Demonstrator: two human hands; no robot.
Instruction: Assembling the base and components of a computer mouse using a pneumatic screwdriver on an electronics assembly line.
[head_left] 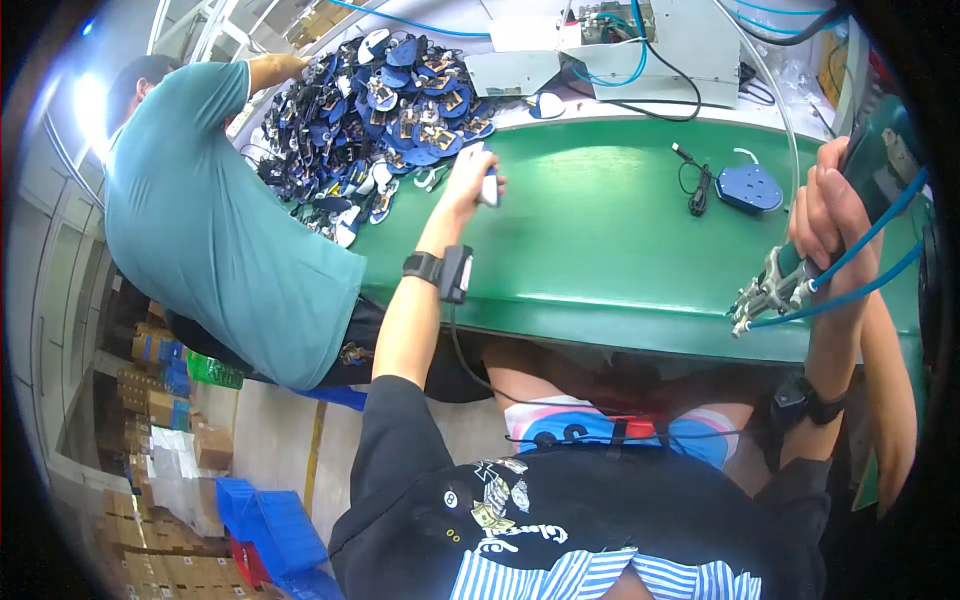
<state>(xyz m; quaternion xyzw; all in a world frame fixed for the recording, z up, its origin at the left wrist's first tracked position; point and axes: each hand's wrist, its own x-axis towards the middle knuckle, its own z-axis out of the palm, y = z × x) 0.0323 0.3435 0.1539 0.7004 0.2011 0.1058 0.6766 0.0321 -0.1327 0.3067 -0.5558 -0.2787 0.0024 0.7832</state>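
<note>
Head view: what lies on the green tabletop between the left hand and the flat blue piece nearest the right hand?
In the head view, a bundled black cable lies between them, nearer the blue piece than the left hand.

The green worktop (600, 265) had a smooth, glossy surface, while the blue housing (750, 188) was of duller moulded plastic, the small white piece (490, 190) of smooth, shiny plastic and the black cable (699, 197) sheathed in something matt. Bare, bright metal showed on the fittings of the tool (772, 293), and the black T-shirt (650, 500) and teal shirt (220, 220) were of matt cloth. The stacked boxes (180, 568) looked like dull brown cardboard, though the blurred rim left that uncertain.
</note>
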